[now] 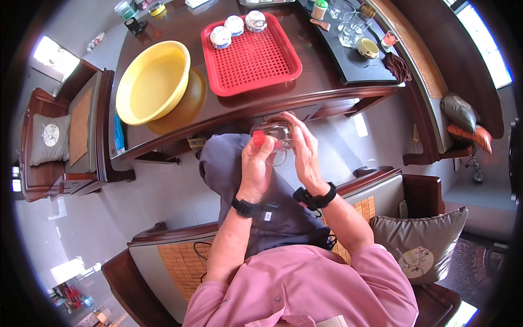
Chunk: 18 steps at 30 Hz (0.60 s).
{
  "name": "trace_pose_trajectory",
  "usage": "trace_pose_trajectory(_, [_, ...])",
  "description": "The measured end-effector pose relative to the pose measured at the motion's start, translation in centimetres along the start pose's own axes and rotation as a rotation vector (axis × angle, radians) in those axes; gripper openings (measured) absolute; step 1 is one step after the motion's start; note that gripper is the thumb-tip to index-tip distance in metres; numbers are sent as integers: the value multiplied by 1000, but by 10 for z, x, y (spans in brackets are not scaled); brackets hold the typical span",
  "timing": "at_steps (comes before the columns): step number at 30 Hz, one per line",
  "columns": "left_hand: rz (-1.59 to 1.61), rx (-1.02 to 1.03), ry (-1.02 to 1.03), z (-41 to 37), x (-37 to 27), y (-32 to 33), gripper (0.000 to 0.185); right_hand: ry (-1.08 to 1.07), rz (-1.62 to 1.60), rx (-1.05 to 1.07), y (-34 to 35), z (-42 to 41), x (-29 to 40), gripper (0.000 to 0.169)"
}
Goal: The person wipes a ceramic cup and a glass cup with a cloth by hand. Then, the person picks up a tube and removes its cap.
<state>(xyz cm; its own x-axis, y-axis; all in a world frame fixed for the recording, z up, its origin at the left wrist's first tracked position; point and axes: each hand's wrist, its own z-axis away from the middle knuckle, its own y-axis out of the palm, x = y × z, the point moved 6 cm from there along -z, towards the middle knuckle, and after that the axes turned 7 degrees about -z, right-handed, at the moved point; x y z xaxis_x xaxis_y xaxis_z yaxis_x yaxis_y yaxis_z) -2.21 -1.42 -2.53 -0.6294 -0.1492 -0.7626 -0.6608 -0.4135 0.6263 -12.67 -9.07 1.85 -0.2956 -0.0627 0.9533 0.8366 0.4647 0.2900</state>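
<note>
Both my hands hold a clear glass vessel with a handle (pixel 282 137) above my lap, just off the table's front edge. My left hand (pixel 258 159) grips its left side, with the thumb by a red patch on or behind the glass. Against the right side of the glass lies my right hand (pixel 303 147), its fingers reaching over the top. Beyond them, a red perforated plastic tray (pixel 255 83) rests on the table, with several white and blue cups (pixel 220 37) at its far end. A yellow plastic basin (pixel 153 81) stands left of the tray.
The dark wooden table (pixel 184 124) spans the front. At its right, a black tea tray (pixel 363 75) bears drinking glasses (pixel 351 32), a yellowish cup (pixel 367 48), a small brush (pixel 320 24) and a brown cloth (pixel 397 67). A blue packet (pixel 119 133) lies at the left edge.
</note>
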Motion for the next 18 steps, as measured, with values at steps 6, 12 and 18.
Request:
trace_pose_trajectory(6, [103, -97, -104, -13, 7, -5, 32, -78, 208, -64, 5, 45, -5, 45])
trace_pose_trajectory(12, [211, 16, -214, -18, 14, 4, 33, -257, 230, 51, 5, 35, 0, 38])
trace_pose_trajectory(18, [116, 6, -310, -7, 8, 8, 21, -297, 495, 91, -2, 7, 11, 41])
